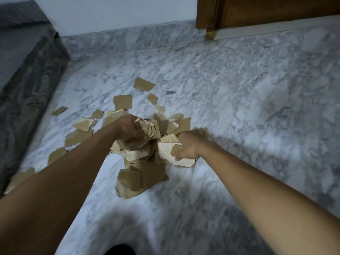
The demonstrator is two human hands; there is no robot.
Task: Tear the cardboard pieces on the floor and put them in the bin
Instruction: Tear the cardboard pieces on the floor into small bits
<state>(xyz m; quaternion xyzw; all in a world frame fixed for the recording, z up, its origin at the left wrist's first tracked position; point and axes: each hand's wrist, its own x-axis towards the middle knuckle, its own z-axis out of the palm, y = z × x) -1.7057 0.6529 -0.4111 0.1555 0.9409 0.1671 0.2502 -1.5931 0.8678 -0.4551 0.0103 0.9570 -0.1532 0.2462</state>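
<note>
A heap of torn brown cardboard pieces (141,173) lies on the grey marble floor in the middle of the head view. My left hand (128,128) is shut on a crumpled bundle of cardboard pieces (145,129) above the heap. My right hand (187,146) is shut on a pale, flat cardboard piece (165,153) just to the right. Several loose scraps are scattered farther away, such as one large scrap (143,84) and another scrap (122,102). No bin is in view.
A dark patterned mattress or sofa edge (27,80) runs along the left side, with scraps (58,110) beside it. A wooden door and frame (239,11) stand at the top right. Bare marble floor (257,107) spreads to the right.
</note>
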